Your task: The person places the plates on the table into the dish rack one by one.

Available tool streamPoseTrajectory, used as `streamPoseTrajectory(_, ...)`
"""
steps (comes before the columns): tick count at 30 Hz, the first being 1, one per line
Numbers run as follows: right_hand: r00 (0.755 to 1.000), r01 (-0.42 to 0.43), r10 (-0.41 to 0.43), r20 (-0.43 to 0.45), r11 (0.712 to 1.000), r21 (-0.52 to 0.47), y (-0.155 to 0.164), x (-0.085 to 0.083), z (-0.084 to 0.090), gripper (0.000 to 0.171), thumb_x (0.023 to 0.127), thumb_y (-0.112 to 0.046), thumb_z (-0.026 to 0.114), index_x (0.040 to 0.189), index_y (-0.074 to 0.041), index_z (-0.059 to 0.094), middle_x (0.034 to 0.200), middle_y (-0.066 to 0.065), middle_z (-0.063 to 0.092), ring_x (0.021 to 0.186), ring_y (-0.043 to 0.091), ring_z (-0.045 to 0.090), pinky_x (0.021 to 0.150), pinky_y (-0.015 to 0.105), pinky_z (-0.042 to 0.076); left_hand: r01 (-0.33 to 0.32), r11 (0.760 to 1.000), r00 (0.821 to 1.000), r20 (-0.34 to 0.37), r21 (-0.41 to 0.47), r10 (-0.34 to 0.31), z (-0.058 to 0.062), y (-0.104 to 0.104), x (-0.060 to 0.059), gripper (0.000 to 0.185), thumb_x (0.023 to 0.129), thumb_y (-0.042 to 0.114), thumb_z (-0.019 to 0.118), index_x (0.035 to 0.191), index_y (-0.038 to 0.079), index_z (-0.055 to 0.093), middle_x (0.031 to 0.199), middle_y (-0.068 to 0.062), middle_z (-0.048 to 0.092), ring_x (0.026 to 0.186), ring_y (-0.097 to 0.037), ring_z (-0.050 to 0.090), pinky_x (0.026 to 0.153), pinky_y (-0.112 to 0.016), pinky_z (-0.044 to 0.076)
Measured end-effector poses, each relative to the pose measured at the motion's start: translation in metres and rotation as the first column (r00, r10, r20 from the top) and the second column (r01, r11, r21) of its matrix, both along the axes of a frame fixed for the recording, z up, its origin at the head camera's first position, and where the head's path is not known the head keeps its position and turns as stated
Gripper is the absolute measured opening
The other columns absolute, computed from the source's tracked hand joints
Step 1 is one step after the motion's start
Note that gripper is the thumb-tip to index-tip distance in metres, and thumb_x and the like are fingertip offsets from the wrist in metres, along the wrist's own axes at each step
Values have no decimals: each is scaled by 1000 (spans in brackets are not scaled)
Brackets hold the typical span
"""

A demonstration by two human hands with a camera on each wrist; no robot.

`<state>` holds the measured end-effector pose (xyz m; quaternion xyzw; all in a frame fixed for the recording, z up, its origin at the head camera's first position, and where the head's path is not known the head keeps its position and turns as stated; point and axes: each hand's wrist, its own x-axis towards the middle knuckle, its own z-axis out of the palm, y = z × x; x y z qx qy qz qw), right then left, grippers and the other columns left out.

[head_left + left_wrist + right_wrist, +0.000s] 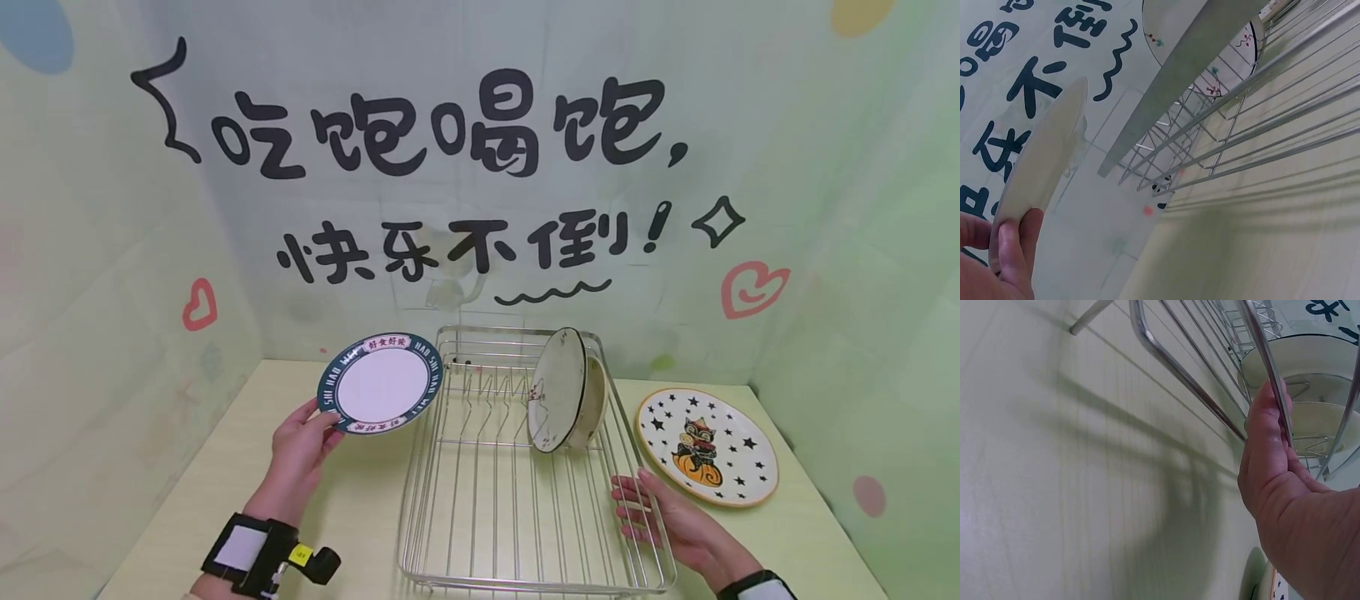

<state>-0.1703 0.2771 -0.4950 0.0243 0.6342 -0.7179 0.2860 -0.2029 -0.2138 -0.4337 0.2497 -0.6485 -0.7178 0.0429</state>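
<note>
My left hand holds a round plate by its near left edge, thumb on the upper face. The plate has a white centre and a dark teal rim with lettering; it is raised and tilted beside a wire dish rack. In the left wrist view, the fingers support its pale underside. At the rack's right side rests my right hand, its fairly straight fingers against the side wires. Two pale dishes stand on edge in the rack: a dark-rimmed floral one and a cream one behind it.
To the right of the rack, a white plate with an orange rim, black stars and a cat-on-pumpkin picture lies on the pale table. A printed backdrop rises behind the table, with further sheets on both sides.
</note>
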Motion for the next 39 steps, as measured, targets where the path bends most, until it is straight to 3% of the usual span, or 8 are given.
streamPoseTrajectory(9,1000,3,-3,-3,1000,11,0,0,0,70,98,-54,33,140,2,37,120,5,54,104,15,56,90,33,49,106,994,994,-31,1,-106,13,22,11,58,95,14,53,148,11,31,128,-13,49,85,-9,58,74,-14,51)
streamPoseTrajectory(15,1000,6,-6,-6,1000,22,-1,0,-1,73,97,-56,34,140,3,36,121,5,54,105,15,56,91,33,49,177,984,982,-61,-4,-177,20,38,21,55,93,11,55,145,7,35,102,-4,62,77,-10,60,69,-16,52)
streamPoseTrajectory(22,1000,1,-1,-13,1000,27,-1,0,-1,72,99,-54,31,141,4,34,121,5,54,105,15,56,92,34,49,252,968,965,-66,-12,-252,16,58,33,52,92,7,56,141,5,39,91,-2,66,75,-12,60,66,-18,52)
streamPoseTrajectory(39,1000,-8,8,-11,1000,0,1,-1,-2,68,99,-53,32,139,1,39,120,3,55,105,16,57,92,35,49,288,957,955,-66,-20,-288,7,77,42,48,89,2,58,135,3,46,90,-7,68,68,-14,60,61,-20,52)
